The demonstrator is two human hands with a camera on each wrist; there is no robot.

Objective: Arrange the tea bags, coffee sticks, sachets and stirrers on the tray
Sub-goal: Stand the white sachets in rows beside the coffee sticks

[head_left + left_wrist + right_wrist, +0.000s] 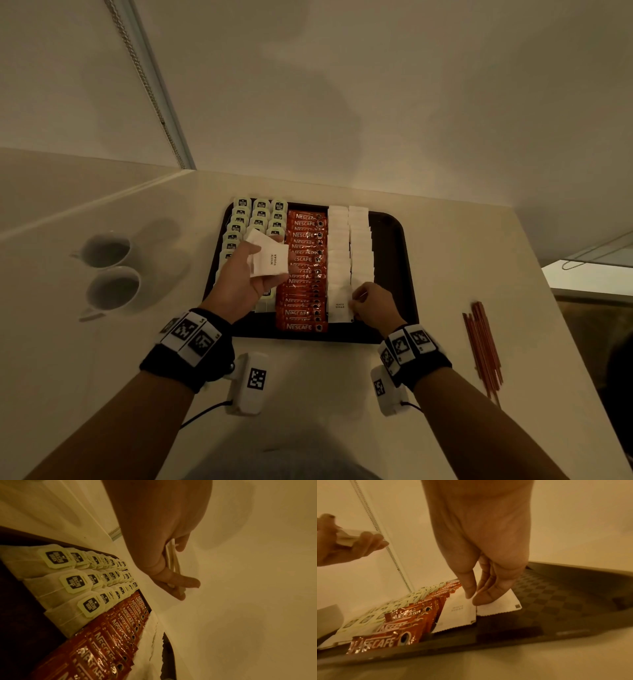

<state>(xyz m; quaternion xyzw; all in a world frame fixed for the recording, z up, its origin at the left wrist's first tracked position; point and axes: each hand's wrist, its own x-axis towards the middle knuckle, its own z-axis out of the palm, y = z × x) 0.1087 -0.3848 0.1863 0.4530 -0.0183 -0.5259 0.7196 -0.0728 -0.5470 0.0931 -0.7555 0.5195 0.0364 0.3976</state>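
two white cups [109, 270] stand at the far left of the counter [308, 377], then comes the dark tray [399, 246] with rows of tea bags [239, 219], orange coffee sticks [305, 274] and white sugar sachets [349, 253]. above the tea bags the left hand [239, 277] grips a small stack of sachets [269, 258], which its own wrist view shows only edge-on between curled fingers. the right hand [371, 303] looks merely bunched from above, but its wrist view shows thumb and fingertips [481, 599] closed together on the nearest sachet [503, 607] of the right row, and the red stirrers [483, 346] lie on the counter, well apart from the tray.

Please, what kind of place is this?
Probably a hotel room or office refreshment counter: a dark tray holds tea bags, Nescafe sticks and sugar sachets, with two white cups beside it.
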